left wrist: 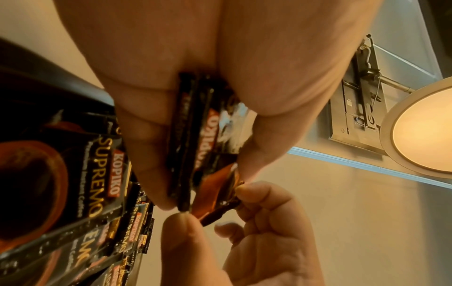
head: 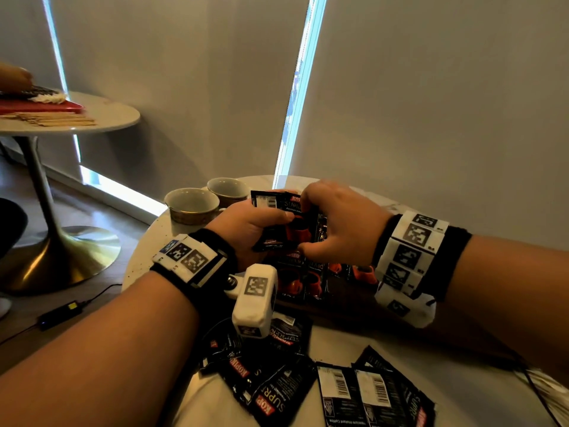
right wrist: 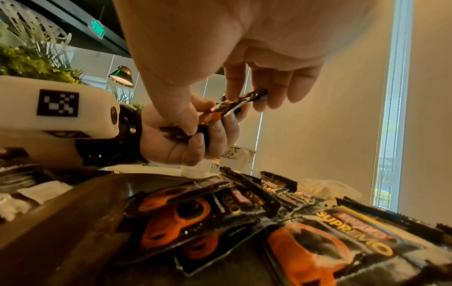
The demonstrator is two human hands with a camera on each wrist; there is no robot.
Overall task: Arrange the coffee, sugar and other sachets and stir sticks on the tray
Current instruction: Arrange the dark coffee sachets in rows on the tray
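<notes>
Head view, hands: left hand (head: 246, 229) grips a small stack of black coffee sachets (head: 286, 220) above the tray; right hand (head: 335, 223) pinches the front sachet of that stack between thumb and fingers.
Head view, tray: dark tray (head: 341, 303) lies on the round worktop (head: 480, 392) under both hands, with a row of sachets (head: 308, 282) lying face up on it, orange cups printed on them.
Head view, loose sachets: more black sachets (head: 308, 383) lie scattered on the worktop at the near edge, some face down with barcodes showing.
Head view, cups: two cups (head: 192, 204) stand at the far left of the worktop, just beyond the left hand.
Head view, background: second round table (head: 101, 115) at upper left carries wooden stir sticks (head: 58, 120) and a red tray (head: 43, 106).
Left wrist view, grip: fingers (left wrist: 146, 151) and thumb clamp the stack of sachets (left wrist: 195, 147) edge-on; the right hand (left wrist: 257, 241) nips the lower corner of the outermost one.
Left wrist view, tray contents: sachets (left wrist: 97, 174) marked KOPIKO SUPREMO lie overlapped at left.
Right wrist view, grip: right hand (right wrist: 220, 58) thumb and fingertips close on one sachet (right wrist: 232, 105); the left hand (right wrist: 186, 139) is curled around the others below it.
Right wrist view, tray: brown tray (right wrist: 73, 212) rim at lower left, sachets (right wrist: 318, 241) overlapping across it.
</notes>
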